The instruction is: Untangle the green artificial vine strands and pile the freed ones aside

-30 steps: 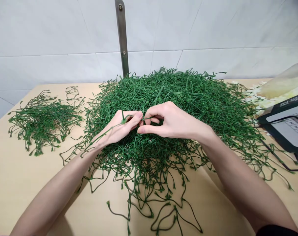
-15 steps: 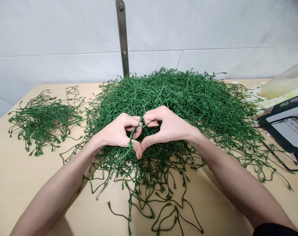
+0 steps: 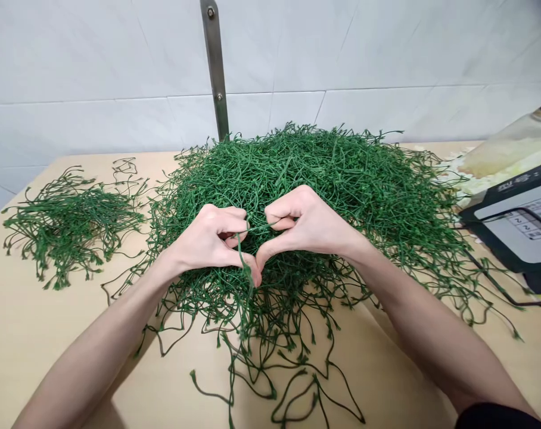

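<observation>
A large tangled pile of thin green artificial stems (image 3: pixel 306 167) with small flared tips spreads over the table. In front of it, my left hand (image 3: pixel 217 238) is closed on a green stem (image 3: pixel 242 253), which crosses its fingers and runs down past the thumb. My right hand (image 3: pixel 301 223) has its fingers curled on the same strand, which spans the short gap between both hands. The two thumb tips meet below that gap. My fingers partly hide where the stem is gripped.
A smaller bunch of green stems (image 3: pixel 74 220) lies on the left of the wooden table (image 3: pixel 38 339). At the right stand a dark box-like object with a white label (image 3: pixel 521 214) and white petal-like pieces (image 3: pixel 453 173). A metal bracket (image 3: pixel 215 65) rises against the tiled wall (image 3: pixel 96 53).
My curled fingers have moved slightly apart, drawing the strand across the gap. The stem's loose end has swung from lower left to nearly straight down. The view has shifted slightly.
</observation>
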{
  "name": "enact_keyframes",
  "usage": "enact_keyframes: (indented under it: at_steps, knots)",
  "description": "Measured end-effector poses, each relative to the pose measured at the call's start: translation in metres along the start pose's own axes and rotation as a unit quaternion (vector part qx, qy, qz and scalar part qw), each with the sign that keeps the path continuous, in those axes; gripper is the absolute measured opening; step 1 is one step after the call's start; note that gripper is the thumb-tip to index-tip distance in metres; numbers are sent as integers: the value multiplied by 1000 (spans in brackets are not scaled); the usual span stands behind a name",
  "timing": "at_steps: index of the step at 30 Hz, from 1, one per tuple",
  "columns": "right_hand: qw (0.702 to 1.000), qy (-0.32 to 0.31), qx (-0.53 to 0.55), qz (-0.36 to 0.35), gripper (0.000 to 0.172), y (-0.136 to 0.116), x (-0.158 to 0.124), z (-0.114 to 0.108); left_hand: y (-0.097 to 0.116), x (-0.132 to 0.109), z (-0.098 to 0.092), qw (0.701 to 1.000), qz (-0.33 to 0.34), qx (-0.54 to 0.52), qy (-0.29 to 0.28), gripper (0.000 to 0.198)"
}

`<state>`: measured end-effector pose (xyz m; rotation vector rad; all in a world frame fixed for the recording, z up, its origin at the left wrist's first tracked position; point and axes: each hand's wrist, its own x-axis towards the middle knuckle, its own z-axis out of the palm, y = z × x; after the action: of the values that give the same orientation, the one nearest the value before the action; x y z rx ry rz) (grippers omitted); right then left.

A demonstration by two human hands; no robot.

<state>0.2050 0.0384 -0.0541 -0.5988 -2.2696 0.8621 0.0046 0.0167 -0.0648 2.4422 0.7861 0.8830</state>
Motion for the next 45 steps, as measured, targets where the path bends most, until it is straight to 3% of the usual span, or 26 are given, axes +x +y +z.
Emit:
enact_keyframes:
  at_steps: [2, 5, 7, 9, 11, 13, 19, 24, 29, 34, 42, 45]
  knots:
    - [999, 49, 0, -21, 76, 2, -2, -5, -3, -1, -2, 999, 3, -11, 47, 66]
    - [986, 160, -31, -36, 75, 2, -4, -19, -5, -1, -11, 985, -14, -12, 169, 69]
    - [987, 133, -89, -25, 70, -1, -4, -27, -1, 1, -16, 991, -26, 6, 130, 62]
    - [988, 83, -125, -22, 53, -3, -3, -31, 4, 3, -19, 994, -50, 2, 95, 41]
    - [986, 64, -151, -31, 36, -5, -1, -32, 9, 5, -19, 993, -77, -12, 84, 20]
    - [983, 64, -169, -40, 28, -5, 1, -30, 10, 5, -17, 992, -94, -14, 85, 11]
    - [975, 47, -213, -48, 31, -6, 0, -26, 8, 3, -12, 986, -121, 3, 118, 18]
    - [971, 24, -229, -60, 31, -13, 0, -20, 13, 6, -6, 989, -97, 8, 112, 19]
    - [983, -28, -181, -30, 41, -23, 0, -15, 13, 5, -2, 982, -86, -10, 171, 15]
    - [978, 46, -203, -16, 36, -20, 0, -18, 14, 4, -4, 980, -84, -23, 181, 19]
    - [964, 122, -232, -51, 22, -18, -1, -12, 21, 4, -6, 982, -48, 104, 153, 15]
    - [970, 107, -210, -63, 18, -20, 0, -11, 21, 4, -5, 982, -47, 104, 152, 21]
